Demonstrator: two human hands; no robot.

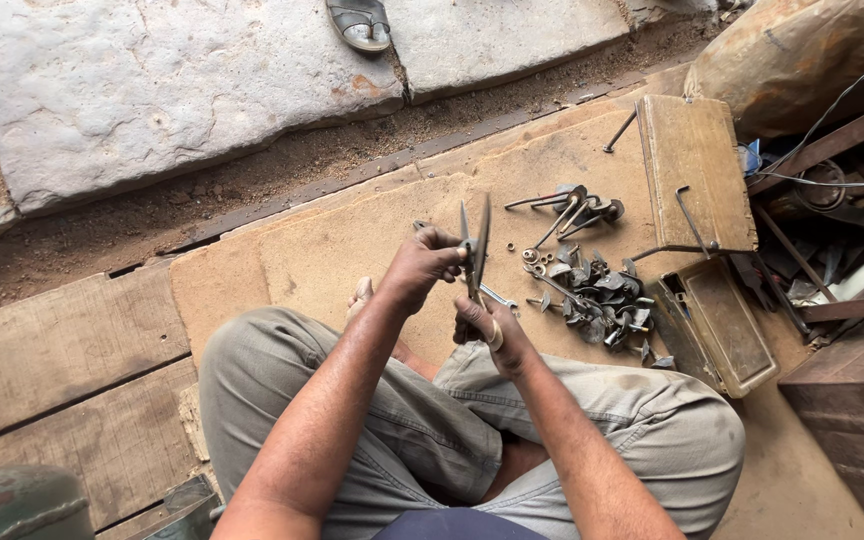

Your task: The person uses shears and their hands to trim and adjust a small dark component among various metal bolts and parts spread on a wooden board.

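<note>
I sit cross-legged on a wooden platform. My left hand [420, 266] grips the pivot area of a pair of metal scissors [478, 245] whose blades point away from me. My right hand [485, 330] holds the scissors' lower handle end close to my lap. Both hands are closed on the scissors above my knees. Just right of my hands lies a pile of dark metal parts and tools [592, 290] on the board.
An open wooden toolbox [707, 250] with its lid up stands to the right. Scrap metal and wires [832, 230] crowd the far right. Stone slabs [152, 90] and a sandal [359, 22] lie ahead beyond a strip of dirt.
</note>
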